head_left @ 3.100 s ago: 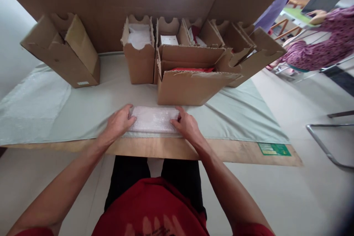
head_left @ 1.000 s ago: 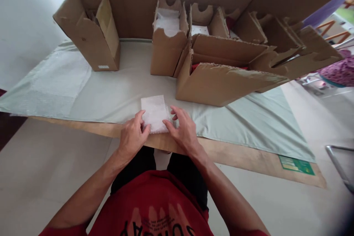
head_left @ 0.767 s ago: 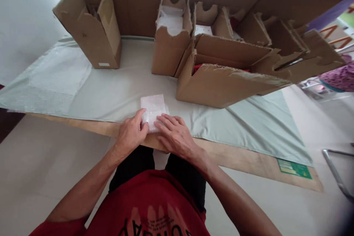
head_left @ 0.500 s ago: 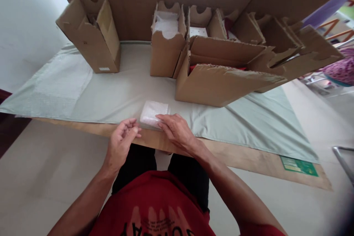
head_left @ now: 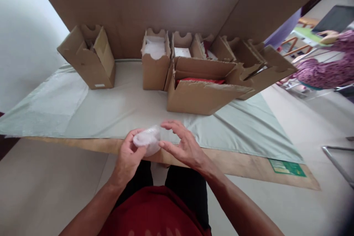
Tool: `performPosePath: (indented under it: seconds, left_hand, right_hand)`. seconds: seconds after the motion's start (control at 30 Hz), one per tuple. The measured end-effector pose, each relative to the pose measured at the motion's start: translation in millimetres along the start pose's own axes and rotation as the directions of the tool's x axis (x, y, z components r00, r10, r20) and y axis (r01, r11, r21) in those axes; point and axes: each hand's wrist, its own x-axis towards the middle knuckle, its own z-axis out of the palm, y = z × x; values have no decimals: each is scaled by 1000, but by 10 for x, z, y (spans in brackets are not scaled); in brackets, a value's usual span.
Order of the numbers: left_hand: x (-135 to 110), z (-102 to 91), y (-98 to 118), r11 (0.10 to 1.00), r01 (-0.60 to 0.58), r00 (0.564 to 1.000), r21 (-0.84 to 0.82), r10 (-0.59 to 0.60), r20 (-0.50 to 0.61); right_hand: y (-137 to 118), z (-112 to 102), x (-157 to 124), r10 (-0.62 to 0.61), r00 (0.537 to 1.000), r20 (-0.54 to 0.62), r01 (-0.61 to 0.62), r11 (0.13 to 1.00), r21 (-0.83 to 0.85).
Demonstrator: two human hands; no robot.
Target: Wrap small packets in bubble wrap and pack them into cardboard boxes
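Note:
A small bundle of bubble wrap (head_left: 151,141), whitish and rolled, is raised at the front edge of the cloth-covered table. My left hand (head_left: 129,153) grips its left end between thumb and fingers. To the right, my right hand (head_left: 182,143) has its fingers and thumb spread apart beside the bundle; the thumb tip is close to it, and whether it touches I cannot tell. What lies inside the wrap, if anything, is hidden.
A sheet of bubble wrap (head_left: 52,99) lies at the table's left. Behind stand a lone cardboard box (head_left: 96,68), a box with white packing (head_left: 156,72) and a wide box (head_left: 199,97) holding something red. A person in patterned purple clothing (head_left: 318,62) is at far right.
The bubble-wrap bundle has come up off the table and tilted. My left hand has closed on it, and my right hand has let go and opened. The view has shifted upward.

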Motion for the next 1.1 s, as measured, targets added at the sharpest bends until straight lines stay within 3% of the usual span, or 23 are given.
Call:
performPosePath:
  seconds: [0.1,0.2,0.3,0.43,0.6,0.67,0.73,0.8,0.83,0.93,1.1]
  left_hand:
    - [21,82,198,917,-286,948,279,229,219]
    - [96,224,376,755,-573,812,320,467,350]
    - [208,378,493,644,-706,700,294,574,424]
    - [348,545,596,619,-746,652,246,603,459]
    - [544,573,845,515,-829,544,216,655,525]
    - [680,573,971,487,-831,554,267,686,471]
    - [849,621,1049,469,-813,579,344,704,410]
    - [1021,713,1047,430,-804,583,410,707,401]
    - [1094,764,1015,405,-806,576,433,705,414]
    - [1218,864,852,323,-830,530,455,712,461]
    - [1178,816,644,280,-866,469,414,741,481]
  right_hand:
    - [-112,-291,-3,-79,993,84,88,990,-112]
    - [-257,-513,-23,-77,981,176,118,964,-236]
    - [-381,-686,-45,-113,977,181,168,931,-325]
    - [-422,-892,-10,-206,966,153,251,885,-391]
    - [-474,-1353,144,-176,981,78,192,880,-434]
    - [-539,-1626,258,-212,970,-122,132,873,-470]
    - [-584,-1867,426,-278,884,-376,43,850,-525]
    - [-575,-2011,642,-307,805,-507,14,865,-501]
    - [-547,-2040,755,-281,813,-509,26,892,-451]
    - [-389,-2014,1048,-148,917,-369,43,960,-278]
    - [-101,-1919,1298,-32,978,-204,-40,940,-339]
